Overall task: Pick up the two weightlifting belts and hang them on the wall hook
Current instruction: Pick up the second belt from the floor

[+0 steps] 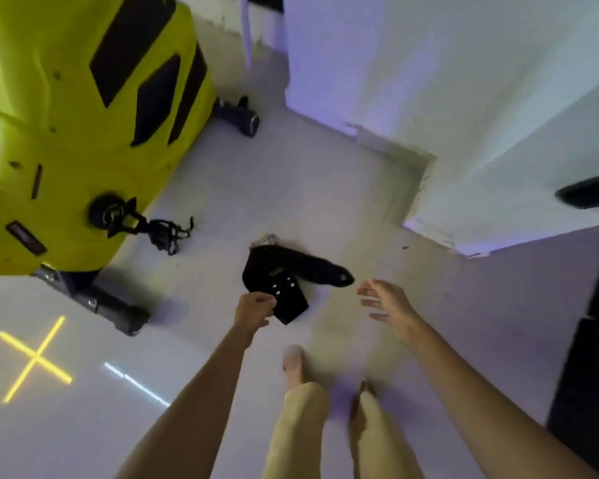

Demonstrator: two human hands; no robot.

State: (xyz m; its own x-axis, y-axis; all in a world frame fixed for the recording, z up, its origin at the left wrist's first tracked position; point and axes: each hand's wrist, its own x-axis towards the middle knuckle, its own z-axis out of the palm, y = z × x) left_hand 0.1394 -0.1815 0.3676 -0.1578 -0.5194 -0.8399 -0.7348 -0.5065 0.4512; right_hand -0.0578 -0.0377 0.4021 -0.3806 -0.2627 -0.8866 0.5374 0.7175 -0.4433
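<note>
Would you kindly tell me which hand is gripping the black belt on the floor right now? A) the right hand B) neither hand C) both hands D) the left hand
D: the left hand is closed on the near end of the black belt, while the right hand hangs open beside the belt's far tip, touching nothing.

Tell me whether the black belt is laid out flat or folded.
Folded. The black belt bends back on itself on the floor, the left hand pinching its near end.
</note>
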